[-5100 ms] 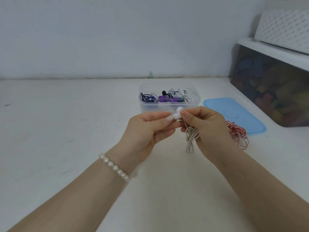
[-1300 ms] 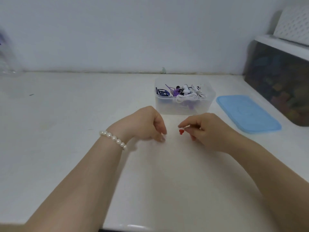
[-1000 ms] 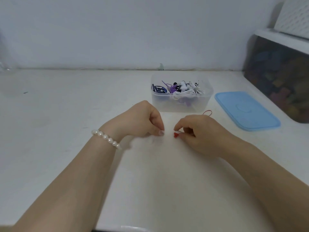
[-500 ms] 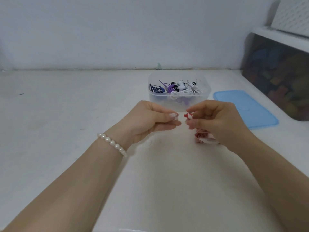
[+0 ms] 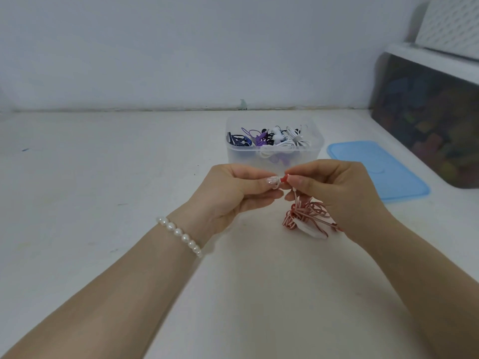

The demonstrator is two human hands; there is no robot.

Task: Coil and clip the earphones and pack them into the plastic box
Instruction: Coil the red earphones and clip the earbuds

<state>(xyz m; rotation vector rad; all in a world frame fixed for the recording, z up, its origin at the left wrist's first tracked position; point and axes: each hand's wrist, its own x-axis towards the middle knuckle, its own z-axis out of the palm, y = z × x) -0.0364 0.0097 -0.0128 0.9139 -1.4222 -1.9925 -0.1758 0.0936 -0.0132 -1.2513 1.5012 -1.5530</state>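
Both hands are raised over the white table, just in front of the clear plastic box (image 5: 274, 158). My right hand (image 5: 337, 193) pinches a red earbud at its fingertips, and the red-and-white earphones (image 5: 305, 216) hang below it in a loose tangle. My left hand (image 5: 233, 193) meets it from the left, thumb and forefinger closed on the earbud end of the same cable. Inside the box lie several coiled earphones in blue, purple, black and white.
A light blue lid (image 5: 375, 169) lies flat to the right of the box. A large dark storage bin (image 5: 427, 120) with a white lid stands at the far right. A wall runs along the table's back edge.
Five seconds ago my hands held white earphones, which now lie in the box. Since one second ago both hands have lifted the red earphones off the table and brought their fingertips together.
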